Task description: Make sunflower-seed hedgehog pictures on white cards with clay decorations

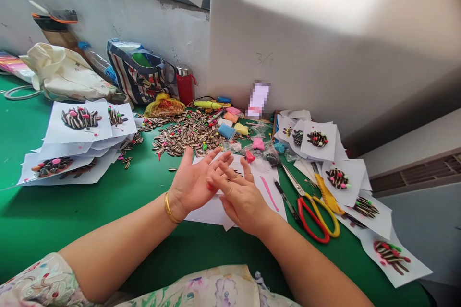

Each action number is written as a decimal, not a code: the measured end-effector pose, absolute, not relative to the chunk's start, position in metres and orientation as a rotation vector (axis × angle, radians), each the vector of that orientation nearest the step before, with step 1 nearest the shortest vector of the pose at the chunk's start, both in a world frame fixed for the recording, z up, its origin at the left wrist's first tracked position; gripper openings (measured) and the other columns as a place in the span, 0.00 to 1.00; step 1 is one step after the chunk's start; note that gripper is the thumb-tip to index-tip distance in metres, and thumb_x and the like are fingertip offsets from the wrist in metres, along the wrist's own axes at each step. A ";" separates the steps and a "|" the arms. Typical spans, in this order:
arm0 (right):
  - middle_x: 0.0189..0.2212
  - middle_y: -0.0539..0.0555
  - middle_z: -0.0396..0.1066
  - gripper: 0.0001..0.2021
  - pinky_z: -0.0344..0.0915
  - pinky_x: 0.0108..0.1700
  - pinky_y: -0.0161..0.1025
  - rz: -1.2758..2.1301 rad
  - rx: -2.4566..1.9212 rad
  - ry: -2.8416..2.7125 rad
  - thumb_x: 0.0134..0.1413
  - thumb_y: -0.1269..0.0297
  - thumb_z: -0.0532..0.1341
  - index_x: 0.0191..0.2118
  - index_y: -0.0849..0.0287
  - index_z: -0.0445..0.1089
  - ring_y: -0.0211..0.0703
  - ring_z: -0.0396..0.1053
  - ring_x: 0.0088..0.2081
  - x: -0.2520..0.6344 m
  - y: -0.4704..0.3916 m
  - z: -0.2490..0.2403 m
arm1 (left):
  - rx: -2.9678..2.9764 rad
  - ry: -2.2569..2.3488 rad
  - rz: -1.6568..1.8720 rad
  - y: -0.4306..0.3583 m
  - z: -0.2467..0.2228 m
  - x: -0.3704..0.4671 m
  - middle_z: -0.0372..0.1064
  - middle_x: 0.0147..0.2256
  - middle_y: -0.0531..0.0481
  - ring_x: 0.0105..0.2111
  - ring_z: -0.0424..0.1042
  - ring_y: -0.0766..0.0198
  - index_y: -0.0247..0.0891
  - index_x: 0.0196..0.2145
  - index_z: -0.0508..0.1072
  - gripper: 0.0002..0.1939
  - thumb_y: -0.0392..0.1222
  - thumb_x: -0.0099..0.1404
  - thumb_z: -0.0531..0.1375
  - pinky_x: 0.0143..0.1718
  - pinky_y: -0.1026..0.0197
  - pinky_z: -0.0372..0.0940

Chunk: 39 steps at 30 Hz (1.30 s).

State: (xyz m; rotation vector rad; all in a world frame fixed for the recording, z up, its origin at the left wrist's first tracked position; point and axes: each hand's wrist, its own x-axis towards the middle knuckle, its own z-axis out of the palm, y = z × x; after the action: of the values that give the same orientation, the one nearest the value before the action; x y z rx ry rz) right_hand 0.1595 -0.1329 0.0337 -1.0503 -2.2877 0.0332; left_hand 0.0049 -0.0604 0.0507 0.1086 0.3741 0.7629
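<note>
My left hand (196, 180) is palm up with its fingers spread, and a small red piece of clay (210, 186) lies on the palm. The fingers of my right hand (243, 196) are stretched over the left palm and touch the red clay. Both hands are above white paper sheets (205, 211). A pink strip (269, 193) lies on the paper to the right of my hands. Beyond the hands is a pile of striped sunflower seeds (189, 132), with colored clay lumps such as a blue one (226, 131) beside it.
Red and yellow scissors (312, 211), a black pen (288, 201) and a yellow cutter (327, 194) lie at the right. Stacked seed-picture cards stand left (77, 134) and right (345, 182). Bags (139, 72) and a red bottle (185, 87) are along the wall.
</note>
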 end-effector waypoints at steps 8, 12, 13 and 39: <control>0.48 0.52 0.76 0.24 0.44 0.68 0.56 0.065 -1.085 -2.059 0.62 0.67 0.58 0.62 0.49 0.59 0.45 0.66 0.58 0.159 -0.127 0.025 | 0.144 0.363 0.726 -0.065 0.048 0.005 0.64 0.58 0.38 0.57 0.67 0.50 0.39 0.56 0.65 0.35 0.69 0.66 0.45 0.42 0.53 0.71; 0.39 0.49 0.78 0.22 0.54 0.63 0.54 0.122 -1.040 -2.003 0.59 0.69 0.60 0.58 0.48 0.65 0.46 0.69 0.51 0.155 -0.127 0.024 | 0.209 0.361 0.700 -0.068 0.046 0.009 0.66 0.56 0.38 0.54 0.68 0.50 0.39 0.54 0.68 0.34 0.68 0.66 0.47 0.47 0.51 0.69; 0.39 0.49 0.78 0.22 0.57 0.62 0.54 0.134 -1.037 -1.974 0.59 0.69 0.60 0.58 0.48 0.65 0.46 0.69 0.50 0.156 -0.127 0.025 | 0.226 0.363 0.705 -0.068 0.046 0.010 0.67 0.55 0.39 0.53 0.69 0.52 0.39 0.53 0.69 0.33 0.68 0.66 0.48 0.48 0.52 0.69; 0.39 0.52 0.75 0.04 0.65 0.51 0.48 0.256 -1.377 -1.622 0.57 0.64 0.63 0.39 0.53 0.73 0.47 0.69 0.45 0.206 -0.110 0.031 | 0.994 0.803 0.806 -0.049 0.031 0.004 0.70 0.33 0.48 0.35 0.68 0.63 0.37 0.34 0.77 0.22 0.61 0.57 0.64 0.36 0.61 0.61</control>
State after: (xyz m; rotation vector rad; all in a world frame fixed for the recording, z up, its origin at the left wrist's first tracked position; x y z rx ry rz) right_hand 0.2065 -0.1102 0.0312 -1.3765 -1.6222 0.2560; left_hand 0.0037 -0.0495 0.0308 0.9941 0.8030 0.8063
